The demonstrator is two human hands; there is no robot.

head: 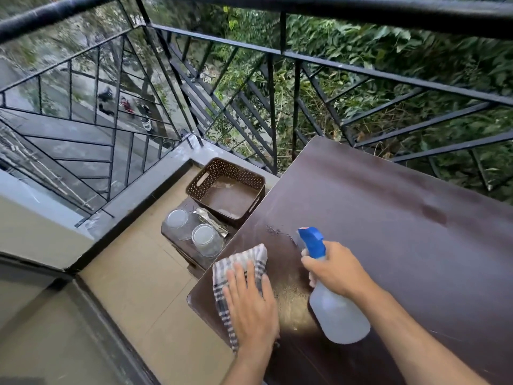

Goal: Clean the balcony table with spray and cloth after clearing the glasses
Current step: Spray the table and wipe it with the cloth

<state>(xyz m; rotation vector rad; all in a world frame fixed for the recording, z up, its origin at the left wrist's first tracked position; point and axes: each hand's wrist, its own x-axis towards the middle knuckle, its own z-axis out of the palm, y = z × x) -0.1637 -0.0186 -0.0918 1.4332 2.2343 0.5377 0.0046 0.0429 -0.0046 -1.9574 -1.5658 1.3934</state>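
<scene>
The dark brown balcony table (pixel 388 232) fills the right half of the view. My left hand (pixel 251 304) lies flat, fingers spread, on a grey-and-white checked cloth (pixel 247 258) at the table's near left corner. My right hand (pixel 336 270) grips the neck of a clear spray bottle (pixel 340 315) with a blue nozzle (pixel 312 241) that points away over the table. Wet spray marks show on the surface ahead of the nozzle. Two clear glasses (pixel 206 238) stand upside down on a low stool left of the table.
A brown perforated basket (pixel 244 176) sits on the low stool (pixel 177 240) behind the glasses, with a silvery item (pixel 211 220) beside them. Black metal railing (pixel 277 107) runs along the balcony's far side. A tiled floor (pixel 144 273) lies to the left.
</scene>
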